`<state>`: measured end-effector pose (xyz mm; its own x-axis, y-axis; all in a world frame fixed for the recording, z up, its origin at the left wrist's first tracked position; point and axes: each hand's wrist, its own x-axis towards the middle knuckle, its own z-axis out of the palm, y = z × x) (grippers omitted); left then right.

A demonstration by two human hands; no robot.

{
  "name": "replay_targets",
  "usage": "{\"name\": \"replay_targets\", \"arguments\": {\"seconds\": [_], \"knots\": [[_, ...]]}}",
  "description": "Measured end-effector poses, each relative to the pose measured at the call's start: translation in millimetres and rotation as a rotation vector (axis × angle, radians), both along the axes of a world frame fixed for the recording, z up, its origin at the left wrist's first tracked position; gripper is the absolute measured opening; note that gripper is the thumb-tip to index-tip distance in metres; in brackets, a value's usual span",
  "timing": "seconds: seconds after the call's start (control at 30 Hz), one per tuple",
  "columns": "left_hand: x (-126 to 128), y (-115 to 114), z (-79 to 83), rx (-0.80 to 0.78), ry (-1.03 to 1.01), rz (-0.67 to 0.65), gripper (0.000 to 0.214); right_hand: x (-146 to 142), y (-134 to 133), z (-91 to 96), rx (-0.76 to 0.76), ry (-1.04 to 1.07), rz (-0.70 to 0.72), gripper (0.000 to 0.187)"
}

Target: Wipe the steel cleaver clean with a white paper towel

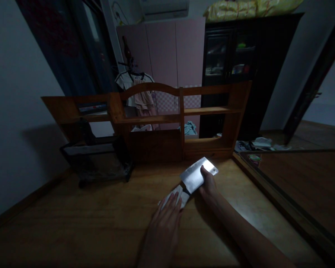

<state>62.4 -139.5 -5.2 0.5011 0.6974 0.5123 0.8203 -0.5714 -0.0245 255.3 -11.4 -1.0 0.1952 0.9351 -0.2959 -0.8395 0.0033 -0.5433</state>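
A cleaver [195, 175] with a broad shiny blade is held above the wooden surface, its blade pointing up and to the right. My right hand [208, 184] grips the blade by its lower edge, thumb lying on the flat face. Around the handle is a white cloth or tissue [185, 198], and my left hand [169, 210] is closed over it with the fingers on top. Most of the handle is hidden; only a dark piece shows beside the blade.
Beyond the wooden surface [100, 223] stands a wooden shelf unit [155, 119]. A black-framed object [97, 156] sits at the left. A raised wooden edge [268, 190] runs along the right side. Farther back are a pink wardrobe [162, 52] and a dark cabinet [264, 70].
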Motion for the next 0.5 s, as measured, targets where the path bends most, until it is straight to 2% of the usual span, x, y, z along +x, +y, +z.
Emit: {"name": "replay_targets", "arguments": {"seconds": [0.13, 0.23, 0.5], "knots": [[-9, -4, -3.5, 0.044, -0.003, 0.075, 0.058, 2, 0, -0.3, -0.008, 0.005, -0.038, 0.012], [-8, -7, -3.4, 0.093, 0.036, 0.055, 0.062, 3, 2, -0.9, -0.025, 0.000, -0.046, 0.011], [28, -4, -1.8, 0.065, 0.069, -0.057, 0.063, 1, -4, 3.2, -0.056, 0.005, 0.115, 0.017]]}}
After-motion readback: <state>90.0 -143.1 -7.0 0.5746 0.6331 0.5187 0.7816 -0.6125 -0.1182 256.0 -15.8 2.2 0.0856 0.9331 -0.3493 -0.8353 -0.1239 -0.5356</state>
